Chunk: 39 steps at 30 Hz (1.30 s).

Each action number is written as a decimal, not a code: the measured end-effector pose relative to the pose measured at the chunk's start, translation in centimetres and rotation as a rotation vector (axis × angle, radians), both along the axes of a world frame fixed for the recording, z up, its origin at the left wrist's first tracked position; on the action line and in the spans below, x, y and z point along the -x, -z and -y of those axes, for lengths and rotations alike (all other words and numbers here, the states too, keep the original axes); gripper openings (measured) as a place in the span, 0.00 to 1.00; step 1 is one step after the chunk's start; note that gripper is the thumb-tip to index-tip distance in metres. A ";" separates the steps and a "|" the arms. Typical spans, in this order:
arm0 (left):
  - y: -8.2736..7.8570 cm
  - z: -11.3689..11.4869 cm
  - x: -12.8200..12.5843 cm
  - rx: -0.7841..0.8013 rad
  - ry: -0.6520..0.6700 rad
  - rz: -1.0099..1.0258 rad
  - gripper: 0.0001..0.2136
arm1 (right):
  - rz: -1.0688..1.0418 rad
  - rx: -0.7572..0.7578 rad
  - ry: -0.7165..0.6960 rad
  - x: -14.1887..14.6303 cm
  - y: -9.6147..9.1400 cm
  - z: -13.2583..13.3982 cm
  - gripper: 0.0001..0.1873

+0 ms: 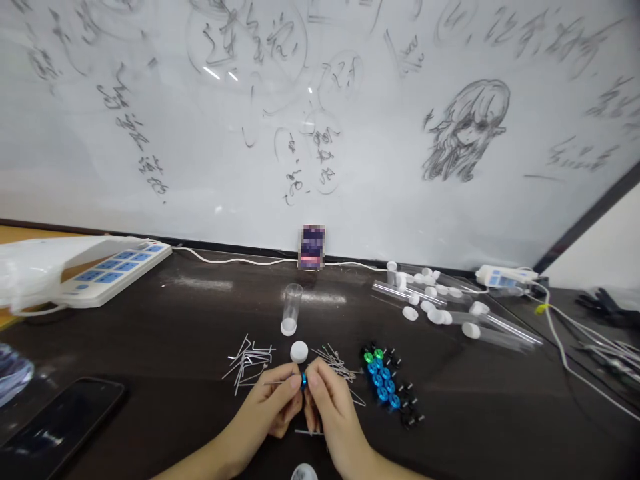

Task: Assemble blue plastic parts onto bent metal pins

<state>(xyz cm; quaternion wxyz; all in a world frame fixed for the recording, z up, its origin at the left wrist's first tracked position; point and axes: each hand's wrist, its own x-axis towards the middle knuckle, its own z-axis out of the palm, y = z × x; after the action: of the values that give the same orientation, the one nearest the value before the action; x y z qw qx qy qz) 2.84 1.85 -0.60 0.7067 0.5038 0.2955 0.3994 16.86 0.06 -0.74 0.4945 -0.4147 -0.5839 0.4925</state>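
Both sets of fingertips meet at a small blue round piece (303, 381), which is mostly hidden. My left hand (278, 399) is closed, its thumb and forefinger pinching at the piece's left side. A thin metal rod (273, 383) shows at those fingers; whether it is held, I cannot tell. On the other side my right hand (329, 398) is closed, pinching the same piece. Another thin rod (306, 433) appears below the right fingers. Thin bent metal rods lie in a left pile (246, 360) and a right pile (336, 363). Just beyond the hands is a white cap (299, 351).
Blue round pieces (383, 383), two green ones (373, 356) and black parts (409, 403) lie at right. A clear tube (292, 308) stands ahead. More tubes and caps (435, 300) lie back right. A phone (65, 427) and power strip (117, 273) are at left.
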 end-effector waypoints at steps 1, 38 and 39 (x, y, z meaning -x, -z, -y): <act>0.2 0.0 0.0 0.025 -0.003 0.001 0.17 | -0.001 -0.006 -0.012 0.0 -0.1 0.1 0.18; 0.0 0.7 0.0 0.044 -0.157 -0.011 0.22 | 0.017 -0.116 0.039 -0.1 -0.2 0.1 0.08; 0.1 0.7 0.1 0.031 -0.144 -0.017 0.21 | 0.008 -0.093 0.021 0.0 -0.3 0.1 0.09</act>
<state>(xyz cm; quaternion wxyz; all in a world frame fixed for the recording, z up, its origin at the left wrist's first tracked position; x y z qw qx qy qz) 2.78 1.11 -0.73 0.6812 0.4736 0.3429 0.4405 16.90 -0.03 -0.44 0.5159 -0.3995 -0.6038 0.4580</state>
